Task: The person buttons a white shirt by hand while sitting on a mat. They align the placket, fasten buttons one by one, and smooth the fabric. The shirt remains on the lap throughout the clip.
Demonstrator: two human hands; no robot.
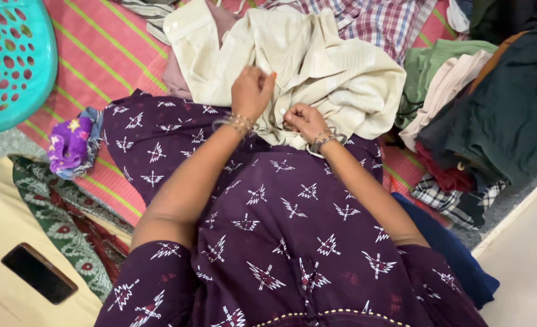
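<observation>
A cream striped shirt [317, 66] lies crumpled on my lap, over my dark purple patterned dress [280, 218]. My left hand [251, 91] pinches the shirt's fabric near its middle, fingers closed on the cloth. My right hand [303, 120] grips the shirt's lower edge, close beside the left hand. Both wrists carry thin bangles.
A turquoise plastic basket [11, 60] stands at the top left on a red striped mat [108, 54]. A pile of folded clothes [486, 109] lies to the right, a checked shirt [377, 21] behind. A small purple cloth [69, 145] and a black phone [38, 272] lie left.
</observation>
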